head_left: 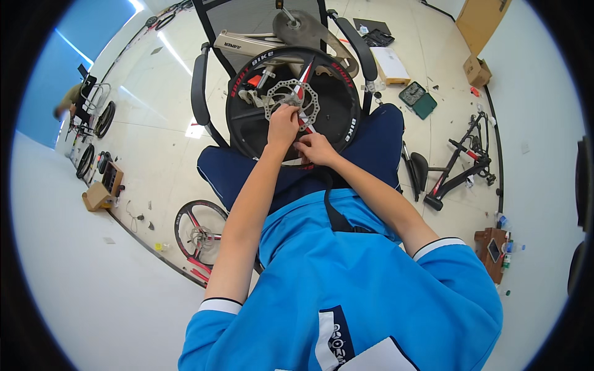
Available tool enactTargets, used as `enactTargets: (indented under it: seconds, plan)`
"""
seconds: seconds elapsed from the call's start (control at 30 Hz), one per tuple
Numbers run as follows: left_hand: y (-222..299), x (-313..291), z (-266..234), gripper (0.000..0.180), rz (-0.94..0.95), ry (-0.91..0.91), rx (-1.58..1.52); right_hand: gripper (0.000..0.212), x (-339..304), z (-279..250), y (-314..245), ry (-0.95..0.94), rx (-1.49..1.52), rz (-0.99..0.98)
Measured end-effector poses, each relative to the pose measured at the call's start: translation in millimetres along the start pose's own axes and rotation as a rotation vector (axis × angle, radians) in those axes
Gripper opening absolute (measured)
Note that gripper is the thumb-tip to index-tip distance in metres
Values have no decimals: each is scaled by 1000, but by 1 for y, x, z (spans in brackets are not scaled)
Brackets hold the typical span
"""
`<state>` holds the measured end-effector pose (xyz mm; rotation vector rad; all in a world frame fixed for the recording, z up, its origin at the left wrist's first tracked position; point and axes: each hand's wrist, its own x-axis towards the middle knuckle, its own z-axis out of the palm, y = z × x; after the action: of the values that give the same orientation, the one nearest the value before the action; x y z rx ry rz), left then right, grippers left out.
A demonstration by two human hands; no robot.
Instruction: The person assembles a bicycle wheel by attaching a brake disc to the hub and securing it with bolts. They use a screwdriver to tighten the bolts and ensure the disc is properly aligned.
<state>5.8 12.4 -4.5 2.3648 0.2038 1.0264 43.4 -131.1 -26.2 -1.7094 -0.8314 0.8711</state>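
A black bicycle wheel [338,79] with a few broad spokes lies across my lap and the chair in front of me. A silver brake disc rotor [270,99] sits at its hub. My left hand [284,128] is closed in a pinch at the middle of the rotor; whatever small thing its fingertips grip is hidden. Just to its right and nearer to me, my right hand [317,149] is curled closed over the near part of the wheel, beside the red and white spoke [305,79]. Its fingertips are partly hidden, and I cannot make out what they hold.
An office chair with black armrests [199,86] faces me, bearing a pale frame part [238,42] and a dark disc with a crank [294,26]. On the floor lie a black bicycle frame [461,170], an open green case [422,104], another wheel [185,216] and cardboard boxes [476,71].
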Motion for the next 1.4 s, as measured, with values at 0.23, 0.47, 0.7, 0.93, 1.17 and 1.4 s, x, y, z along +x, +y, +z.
enactTargets:
  seconds: [0.23,0.47,0.7,0.93,1.17,1.4]
  plan:
    - [15,-3,-12,18,-159,-16,-57,23,15,5,5,-116,141,4]
    - [19,-7,-31,26,-200,-63,-173,24,18,9,-7,-109,78,-37]
    - [20,1,-38,26,-91,-149,-162,32,-5,-94,-38,-183,-754,-302]
    - [14,2,-19,19,-83,-117,-140,26,10,-146,-81,-345,-1009,-307]
    - [10,-7,-5,14,-87,-24,-60,22,32,-153,-101,-343,-1124,-298]
    - [12,-7,3,13,-61,50,-52,25,46,-163,-108,-280,-1172,-323]
